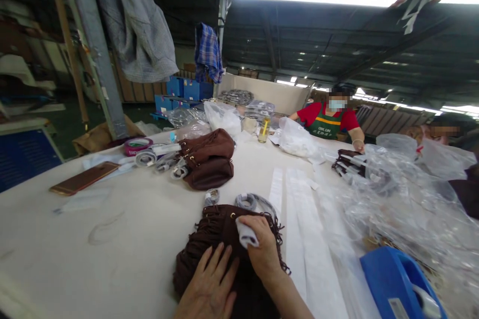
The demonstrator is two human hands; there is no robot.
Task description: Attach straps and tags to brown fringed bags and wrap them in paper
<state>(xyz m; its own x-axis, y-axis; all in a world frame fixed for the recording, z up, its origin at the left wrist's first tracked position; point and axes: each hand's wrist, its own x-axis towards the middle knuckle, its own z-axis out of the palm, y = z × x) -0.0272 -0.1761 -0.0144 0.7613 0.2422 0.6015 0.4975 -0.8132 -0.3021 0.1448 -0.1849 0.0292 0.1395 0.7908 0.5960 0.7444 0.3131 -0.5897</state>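
A dark brown fringed bag (pixel 220 224) lies on the table in front of me. Flat on its front, fingers spread, rests my left hand (pixel 209 279). My right hand (pixel 264 244) is closed around a folded white cloth (pixel 247 234) and holds it at the bag's upper part, near a metal eyelet. Wrapped strap coils (pixel 246 201) lie just beyond the bag's top edge. Two reddish-brown bags (pixel 209 159) are stacked farther back, with wrapped straps beside them.
A phone (pixel 84 178) and a tape roll (pixel 138 146) lie at left. White strips (pixel 299 229) run along the table's right. A blue tape dispenser (pixel 400 284) stands at lower right beside piled clear plastic bags (pixel 411 199). A co-worker in a green apron (pixel 325 122) is across the table.
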